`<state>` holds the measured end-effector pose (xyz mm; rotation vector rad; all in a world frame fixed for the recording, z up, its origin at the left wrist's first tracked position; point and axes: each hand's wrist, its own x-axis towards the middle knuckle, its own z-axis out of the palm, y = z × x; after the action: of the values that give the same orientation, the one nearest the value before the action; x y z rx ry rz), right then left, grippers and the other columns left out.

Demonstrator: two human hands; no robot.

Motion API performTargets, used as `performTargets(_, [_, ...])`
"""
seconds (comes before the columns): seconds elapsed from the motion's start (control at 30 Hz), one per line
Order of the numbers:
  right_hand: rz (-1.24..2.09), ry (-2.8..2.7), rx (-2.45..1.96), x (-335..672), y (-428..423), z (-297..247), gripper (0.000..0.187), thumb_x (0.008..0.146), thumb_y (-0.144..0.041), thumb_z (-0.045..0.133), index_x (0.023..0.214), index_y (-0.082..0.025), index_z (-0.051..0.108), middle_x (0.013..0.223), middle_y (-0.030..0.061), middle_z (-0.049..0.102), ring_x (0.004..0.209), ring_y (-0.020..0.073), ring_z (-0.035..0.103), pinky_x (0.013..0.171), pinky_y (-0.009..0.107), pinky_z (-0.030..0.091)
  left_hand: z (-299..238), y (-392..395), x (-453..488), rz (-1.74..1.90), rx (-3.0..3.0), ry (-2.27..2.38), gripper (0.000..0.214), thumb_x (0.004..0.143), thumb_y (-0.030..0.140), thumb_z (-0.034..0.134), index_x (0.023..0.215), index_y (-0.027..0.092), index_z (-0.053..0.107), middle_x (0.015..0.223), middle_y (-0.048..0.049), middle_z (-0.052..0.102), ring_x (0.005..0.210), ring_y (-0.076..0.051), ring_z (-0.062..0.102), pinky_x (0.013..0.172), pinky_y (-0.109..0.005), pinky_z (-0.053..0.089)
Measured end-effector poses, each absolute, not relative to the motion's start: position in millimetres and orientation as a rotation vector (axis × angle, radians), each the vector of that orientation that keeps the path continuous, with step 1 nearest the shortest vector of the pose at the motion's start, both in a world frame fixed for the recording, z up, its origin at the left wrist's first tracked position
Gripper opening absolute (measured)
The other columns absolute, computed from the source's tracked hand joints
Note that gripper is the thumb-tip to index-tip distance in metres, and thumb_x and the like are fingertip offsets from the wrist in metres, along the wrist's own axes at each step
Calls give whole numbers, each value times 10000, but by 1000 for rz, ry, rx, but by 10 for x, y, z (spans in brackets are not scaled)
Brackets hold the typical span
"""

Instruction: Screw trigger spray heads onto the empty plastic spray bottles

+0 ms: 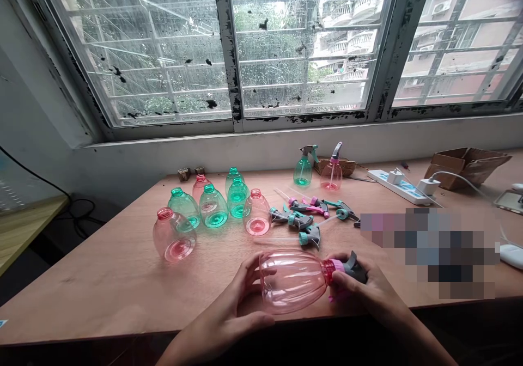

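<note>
A clear pink spray bottle (pixel 292 281) lies on its side in the air above the table's front edge, its base to the left. My left hand (pixel 245 295) is wrapped round the base end. At the neck, the fingers of my right hand (pixel 363 290) grip the pink collar of the grey spray head (pixel 354 268). Beyond the bottle lies a pile of loose grey trigger heads (pixel 300 220) with green or pink collars and thin clear tubes. Several open bottles stand to the left, among them a pink bottle (pixel 257 213) and a green bottle (pixel 213 208).
A green bottle (pixel 303 171) and a pink bottle (pixel 331 174), both with spray heads, stand at the back. Right of them are a white power strip (pixel 398 186) with plugs and a cardboard box (pixel 466 167). A blurred patch hides part of the right side. Windows line the wall.
</note>
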<state>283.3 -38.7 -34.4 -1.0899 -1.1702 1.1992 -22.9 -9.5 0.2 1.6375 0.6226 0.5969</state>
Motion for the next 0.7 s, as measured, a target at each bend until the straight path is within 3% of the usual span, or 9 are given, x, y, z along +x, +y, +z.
performTargets(0.13, [1201, -1163, -1097, 2830, -389, -343, 400, 753, -506, 829, 916, -169, 687, 631, 33, 758, 559, 232, 716, 556, 312, 564, -59, -89, -251, 624, 1642, 662, 878, 949, 276, 694, 1597, 430, 122, 1691, -41, 257, 1509, -314, 338, 1250, -534, 270])
performTargets(0.37, [1201, -1163, -1085, 2828, -396, -334, 385, 763, -485, 832, 923, -164, 691, 634, 33, 766, 562, 220, 721, 561, 298, 569, -83, -95, -282, 601, 1610, 692, 944, 930, 316, 717, 1607, 402, 65, 1715, -47, 176, 1545, -317, 247, 1267, -551, 184])
performTargets(0.53, [1182, -1165, -1112, 2840, -389, -336, 387, 757, -489, 833, 928, -169, 699, 628, 28, 766, 565, 229, 722, 566, 305, 567, -58, -102, -254, 594, 1572, 679, 868, 944, 285, 692, 1607, 384, 141, 1651, -57, 347, 1506, -332, 337, 1247, -543, 257])
performTargets(0.7, [1161, -1170, -1124, 2839, -386, -339, 421, 746, -526, 827, 923, -167, 697, 624, 33, 761, 566, 239, 720, 577, 321, 569, -77, -103, -254, 614, 1600, 682, 889, 944, 284, 701, 1602, 416, 119, 1630, -58, 384, 1486, -314, 383, 1250, -524, 268])
